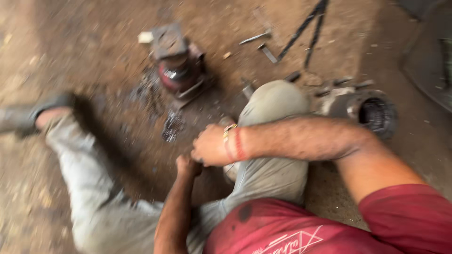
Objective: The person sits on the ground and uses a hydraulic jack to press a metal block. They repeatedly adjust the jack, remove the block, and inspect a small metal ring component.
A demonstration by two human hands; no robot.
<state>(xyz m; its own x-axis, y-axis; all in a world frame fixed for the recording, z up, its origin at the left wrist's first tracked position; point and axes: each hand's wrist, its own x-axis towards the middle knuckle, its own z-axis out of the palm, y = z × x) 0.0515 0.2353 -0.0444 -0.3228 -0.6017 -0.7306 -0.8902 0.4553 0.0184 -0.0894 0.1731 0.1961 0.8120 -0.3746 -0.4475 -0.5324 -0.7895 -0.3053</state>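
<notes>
Whole frame smeared by motion blur. Right hand and left hand meet at frame centre; fingers can't be made out, nor whether anything is gripped. Red-and-grey machine part, upper centre: detail lost to blur. Round metal housing, right, partly hidden behind knee. Shoe cut off at left edge. Dark shape, upper right corner, cut off, unidentifiable.

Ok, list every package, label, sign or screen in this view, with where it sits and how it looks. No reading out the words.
No packages, signs or screens show.
Shirt print: white line design on the red shirt, bottom edge of the view, partly cut off and blurred.
Pale small block: on the dirt floor beside the dark red metal part, top centre; too blurred to tell if it is a package.
</notes>
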